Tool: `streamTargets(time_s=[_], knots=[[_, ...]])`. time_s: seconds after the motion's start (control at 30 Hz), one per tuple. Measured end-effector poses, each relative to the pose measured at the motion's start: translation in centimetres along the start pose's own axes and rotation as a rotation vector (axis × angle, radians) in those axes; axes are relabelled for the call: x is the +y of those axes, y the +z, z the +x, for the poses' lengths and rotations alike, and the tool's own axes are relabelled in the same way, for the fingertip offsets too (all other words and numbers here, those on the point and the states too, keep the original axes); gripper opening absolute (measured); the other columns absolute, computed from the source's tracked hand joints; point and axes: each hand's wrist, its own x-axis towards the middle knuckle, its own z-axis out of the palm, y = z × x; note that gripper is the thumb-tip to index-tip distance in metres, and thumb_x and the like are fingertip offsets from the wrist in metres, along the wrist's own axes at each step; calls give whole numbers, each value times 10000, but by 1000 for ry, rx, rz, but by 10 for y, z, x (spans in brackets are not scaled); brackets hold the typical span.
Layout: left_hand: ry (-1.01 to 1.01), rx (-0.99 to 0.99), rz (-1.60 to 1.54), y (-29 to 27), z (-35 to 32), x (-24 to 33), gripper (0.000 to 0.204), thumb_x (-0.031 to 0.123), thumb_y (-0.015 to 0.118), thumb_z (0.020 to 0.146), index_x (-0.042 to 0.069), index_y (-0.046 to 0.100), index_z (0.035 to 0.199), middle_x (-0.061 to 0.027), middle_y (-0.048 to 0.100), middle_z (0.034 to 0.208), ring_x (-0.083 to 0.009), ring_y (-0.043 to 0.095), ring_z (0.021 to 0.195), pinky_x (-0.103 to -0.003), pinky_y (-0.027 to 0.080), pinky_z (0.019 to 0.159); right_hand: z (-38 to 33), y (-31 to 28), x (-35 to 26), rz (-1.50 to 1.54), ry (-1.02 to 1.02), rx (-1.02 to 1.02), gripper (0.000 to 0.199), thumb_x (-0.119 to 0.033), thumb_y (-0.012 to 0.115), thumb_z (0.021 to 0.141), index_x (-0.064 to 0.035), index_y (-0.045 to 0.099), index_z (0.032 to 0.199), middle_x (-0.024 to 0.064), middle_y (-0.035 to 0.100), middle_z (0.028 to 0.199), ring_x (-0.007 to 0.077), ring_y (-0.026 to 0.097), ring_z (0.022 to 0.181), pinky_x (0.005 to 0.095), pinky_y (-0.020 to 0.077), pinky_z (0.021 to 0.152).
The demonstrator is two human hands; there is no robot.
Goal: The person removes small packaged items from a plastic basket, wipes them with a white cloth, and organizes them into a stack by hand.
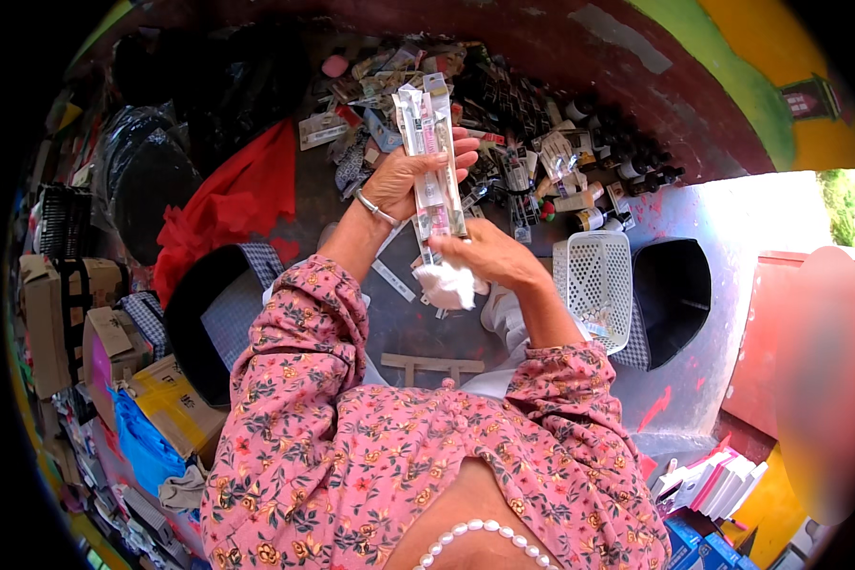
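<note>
Two slim clear packs (429, 157), head view: long axis runs away from the body, clasped mid-length by the left hand (410, 176). Right hand (489, 255) is nearer, pinching a white cloth (446, 283) against their near end.

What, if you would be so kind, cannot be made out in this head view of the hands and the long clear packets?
- Head view: the left hand's palm is hidden behind the long clear packets.
- The right hand's fingertips are covered by the white cloth.
- The small goods in the heap are too small to identify.
- A blurred patch masks the right edge.
</note>
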Motion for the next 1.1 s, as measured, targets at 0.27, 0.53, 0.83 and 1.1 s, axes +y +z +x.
streamTargets(time_s=[0.27,0.53,0.83,1.1], knots=[[-107,11,150,8,-4,-16,542,3,611,753,30,379,1242,-142,471,1226,-268,543,1044,-347,527,785,-33,-64,-26,151,-548,873,180,-186,636,771,-29,586,843,47,601,777,131,574,702,268,477,604],[-389,-168,316,32,-20,-26,557,-3,625,701,10,401,1211,-139,533,1123,-266,607,917,-340,551,688,11,-62,-8,-700,-718,1142,126,-209,660,694,-99,598,696,69,537,763,244,544,713,342,444,608],[-345,-58,253,11,-11,-27,663,30,642,729,11,300,1296,-136,398,1307,-287,548,1042,-312,547,729,-9,-98,-5,-276,-551,1444,198,-193,652,729,-34,621,844,96,600,773,214,580,734,310,451,693],[-357,-71,307,9,-19,-31,360,56,637,748,25,490,1076,-101,592,960,-210,623,815,-380,554,673,19,-27,-6,-821,-839,1120,149,-245,648,706,-122,598,772,56,530,836,233,529,769,340,430,631]])
